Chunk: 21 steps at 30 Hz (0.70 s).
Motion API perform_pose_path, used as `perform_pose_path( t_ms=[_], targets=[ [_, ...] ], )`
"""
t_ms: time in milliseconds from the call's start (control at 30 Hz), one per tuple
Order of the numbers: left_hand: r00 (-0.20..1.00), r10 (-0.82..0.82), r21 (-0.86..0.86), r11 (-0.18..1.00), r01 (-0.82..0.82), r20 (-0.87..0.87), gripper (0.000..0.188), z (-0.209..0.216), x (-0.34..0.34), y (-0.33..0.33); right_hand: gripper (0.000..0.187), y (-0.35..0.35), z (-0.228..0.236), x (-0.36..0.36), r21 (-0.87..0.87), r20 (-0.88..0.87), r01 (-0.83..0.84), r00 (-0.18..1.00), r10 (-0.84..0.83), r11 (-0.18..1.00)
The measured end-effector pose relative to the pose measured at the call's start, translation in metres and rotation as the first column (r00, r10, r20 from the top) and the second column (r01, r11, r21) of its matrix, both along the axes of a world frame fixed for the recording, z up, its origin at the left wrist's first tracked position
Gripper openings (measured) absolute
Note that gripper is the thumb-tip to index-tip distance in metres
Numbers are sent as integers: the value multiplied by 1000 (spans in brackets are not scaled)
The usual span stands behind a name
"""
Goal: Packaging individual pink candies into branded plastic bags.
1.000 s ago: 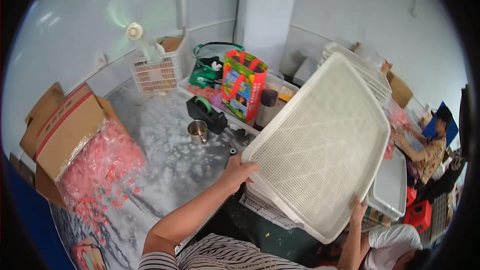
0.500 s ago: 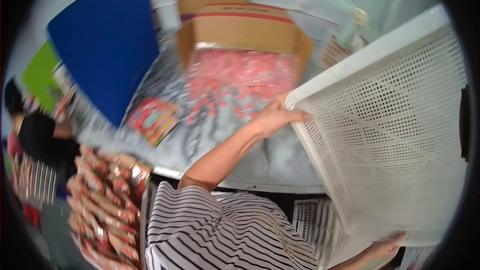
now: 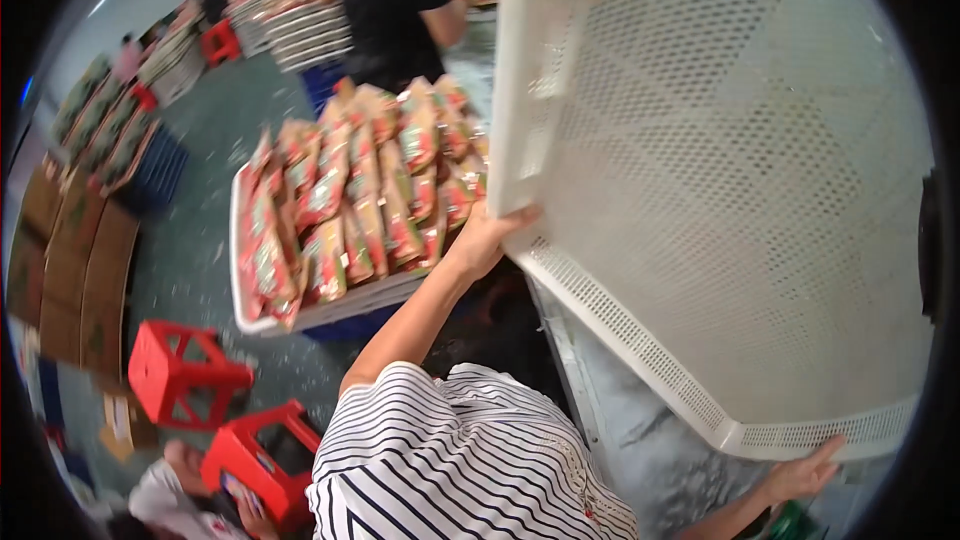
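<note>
A large white perforated plastic tray [image 3: 720, 190] fills the right side of the head view, held up on a tilt. Its side rim is gripped by my left hand [image 3: 482, 240], thumb reaching over the edge. My right hand [image 3: 800, 475] holds the lower rim near the bottom right; some of its fingers are hidden by the tray. Just left of my left hand, brown and red pouches [image 3: 345, 205] stand packed in rows in another white tray [image 3: 240, 285]. I see nothing lying in the tray I hold.
Red plastic stools [image 3: 175, 370] stand at the lower left, with a person [image 3: 185, 500] beside them. A co-worker in black [image 3: 390, 10] stands ahead. Cardboard boxes [image 3: 75, 270] and blue crates [image 3: 150, 170] line the left. A grey-white tabletop [image 3: 650, 420] lies under my tray.
My view has swung left, from the table with the open carton to the tray of pouches and the floor. The white tray, still in both hands, has turned along with me.
</note>
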<state>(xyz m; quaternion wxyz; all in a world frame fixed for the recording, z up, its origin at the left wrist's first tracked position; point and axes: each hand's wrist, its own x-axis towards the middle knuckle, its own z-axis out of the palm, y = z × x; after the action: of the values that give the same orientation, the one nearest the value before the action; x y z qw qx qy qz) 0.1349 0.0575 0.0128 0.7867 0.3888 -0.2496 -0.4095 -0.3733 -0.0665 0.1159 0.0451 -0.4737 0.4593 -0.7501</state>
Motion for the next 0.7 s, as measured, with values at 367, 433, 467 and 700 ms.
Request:
perform_pose_path(
  t_ms=[367,433,467,700],
  targets=[
    [505,853,236,468,-852,131,42,-48,16,265,15,-39,-20,305,518,-34,-764,432,901,386],
    [349,914,242,298,-923,206,39,-42,9,313,11,-8,-48,361,334,102,-930,195,976,151],
    [268,925,220,211,-952,271,39,-36,7,330,10,1,-66,380,322,92,-941,146,985,109],
    [23,814,143,-74,-987,580,42,-33,37,424,16,78,-145,450,355,481,-892,-82,873,-280]
  ],
)
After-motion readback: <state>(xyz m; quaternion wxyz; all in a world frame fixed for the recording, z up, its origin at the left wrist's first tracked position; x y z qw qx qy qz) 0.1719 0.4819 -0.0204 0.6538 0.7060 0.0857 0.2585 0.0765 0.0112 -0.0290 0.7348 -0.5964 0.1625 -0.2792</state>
